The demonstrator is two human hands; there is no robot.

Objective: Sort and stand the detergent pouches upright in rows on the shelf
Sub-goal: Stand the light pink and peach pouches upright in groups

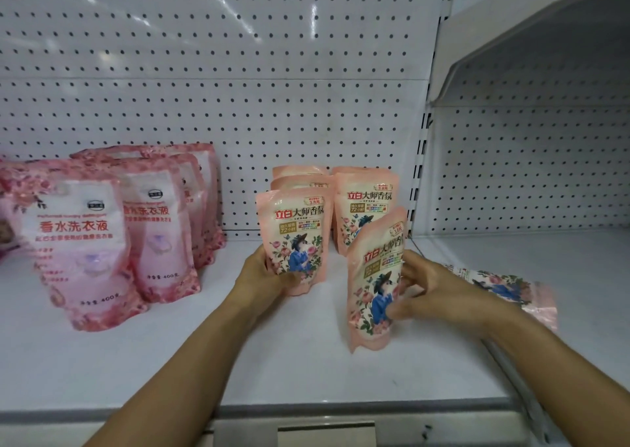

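Observation:
Small peach pouches with a flower print stand in two rows on the white shelf [238, 361]. My left hand [264, 276] grips the front pouch of the left row [295, 235] at its lower left. My right hand [433, 286] holds another peach pouch [370, 283] by its right edge, upright and tilted right, in front of the right row [364, 201]. One more peach pouch [511, 286] lies flat on the shelf behind my right wrist.
Larger pink pouches [78, 242] stand in rows at the shelf's left. A pegboard wall [238, 71] backs the shelf. A white upright post [422, 160] divides it from the neighbouring bay [545, 259] on the right.

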